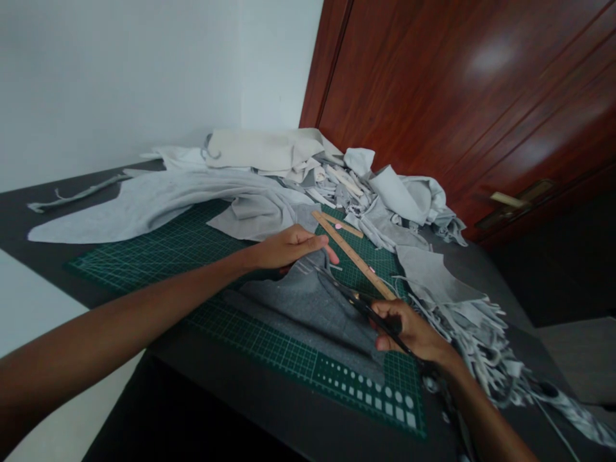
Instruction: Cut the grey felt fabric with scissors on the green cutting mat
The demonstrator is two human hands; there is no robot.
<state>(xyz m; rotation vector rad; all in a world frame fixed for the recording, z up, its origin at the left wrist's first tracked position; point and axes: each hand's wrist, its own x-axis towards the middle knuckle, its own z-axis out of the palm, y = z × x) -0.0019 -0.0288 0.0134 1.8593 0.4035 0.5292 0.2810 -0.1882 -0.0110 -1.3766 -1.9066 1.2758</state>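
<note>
We have both hands on a grey cloth (308,314) lying on a green cutting mat (158,253), near the front edge of the bench (289,410). Our left hand (289,249) rests on the cloth's far side, its fingers (312,242) close together and curled over a raised fold, seemingly gripping it. Our right hand (409,330) is nearer the bench's right side, its fingers (399,317) wrapped around the black handles of a pair of scissors (363,309). The blades reach up through the cloth toward the left hand, though we cannot tell how far they stand apart.

This is a good hold for a clean line: one hand keeps the cloth from creeping while the other steers the blades, with the left fingers clear of the tips.

Beyond the hands, a wooden ruler (353,255) lies slantwise across the mat, with a small pink piece (341,226) near its far end. A heap of pale fabric scraps (332,186) fills the bench's back corner, and shredded strips (466,333) trail over the right edge — no brand or legible writing shows, only the mat's printed grid and shapes.
</note>
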